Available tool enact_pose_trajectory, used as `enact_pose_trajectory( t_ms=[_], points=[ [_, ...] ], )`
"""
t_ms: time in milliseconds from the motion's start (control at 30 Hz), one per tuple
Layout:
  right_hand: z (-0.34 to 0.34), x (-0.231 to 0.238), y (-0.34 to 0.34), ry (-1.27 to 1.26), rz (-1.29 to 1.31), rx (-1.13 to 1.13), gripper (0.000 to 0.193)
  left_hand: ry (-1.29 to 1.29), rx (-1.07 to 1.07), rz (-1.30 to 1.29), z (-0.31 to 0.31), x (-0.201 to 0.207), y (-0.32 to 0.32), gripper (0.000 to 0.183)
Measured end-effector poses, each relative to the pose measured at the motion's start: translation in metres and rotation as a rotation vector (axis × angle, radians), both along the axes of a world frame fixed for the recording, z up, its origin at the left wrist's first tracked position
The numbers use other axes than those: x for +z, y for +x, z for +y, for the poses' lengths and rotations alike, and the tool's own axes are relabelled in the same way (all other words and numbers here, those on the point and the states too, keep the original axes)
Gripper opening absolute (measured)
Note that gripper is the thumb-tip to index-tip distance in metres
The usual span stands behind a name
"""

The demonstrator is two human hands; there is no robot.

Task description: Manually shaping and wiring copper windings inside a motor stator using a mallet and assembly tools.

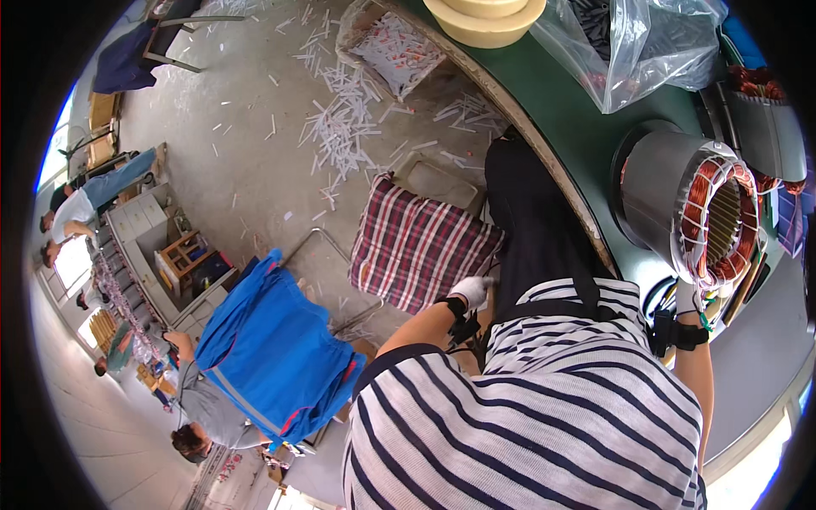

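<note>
Left hand beside plaid cushion, right hand near copper-wound stator; cannot tell whether either grips anything

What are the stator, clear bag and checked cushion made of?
Stator: apparently satin grey metal body, judging by the sheen; its coils: likely enamelled copper, reddish-orange and glossy. Clear bag: probably plastic film, glossy, see-through, creased. Checked cushion: matte, softly puckered fabric; fibre unclear.

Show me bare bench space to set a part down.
Free: the green bench patch bordered by the worn edge, bag and near stator. Crowded: the top end of the picture, with the beige round piece and bag, and right of the near stator, where another stator stands.
</note>
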State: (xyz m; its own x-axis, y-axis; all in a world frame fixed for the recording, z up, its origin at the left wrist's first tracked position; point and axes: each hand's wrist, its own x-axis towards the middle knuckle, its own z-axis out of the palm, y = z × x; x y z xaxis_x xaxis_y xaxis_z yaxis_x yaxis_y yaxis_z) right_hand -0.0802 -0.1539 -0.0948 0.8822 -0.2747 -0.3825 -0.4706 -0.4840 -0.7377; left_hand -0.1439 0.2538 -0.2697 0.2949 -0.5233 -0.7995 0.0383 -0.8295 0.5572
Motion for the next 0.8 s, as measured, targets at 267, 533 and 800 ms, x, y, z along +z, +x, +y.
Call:
enact_pose_trajectory(
  t_ms=[267, 533, 800],
  points=[
    [0.0, -0.016, -0.005, -0.008, -0.003, 0.076, 0.037, -0.099, -0.947, 0.442, 0.174, -0.01, -0.16, 0.045],
    [-0.002, -0.026, 0.024, 0.017, -0.188, -0.038, 0.037, 0.295, -0.89, 0.31, 0.267, 0.072, -0.03, 0.046],
    [-0.027, 0.001, -0.022, -0.308, -0.357, -0.346, 0.036, 0.499, -1.168, -0.089, 0.209, 0.047, 0.26, 0.047]
  ],
)
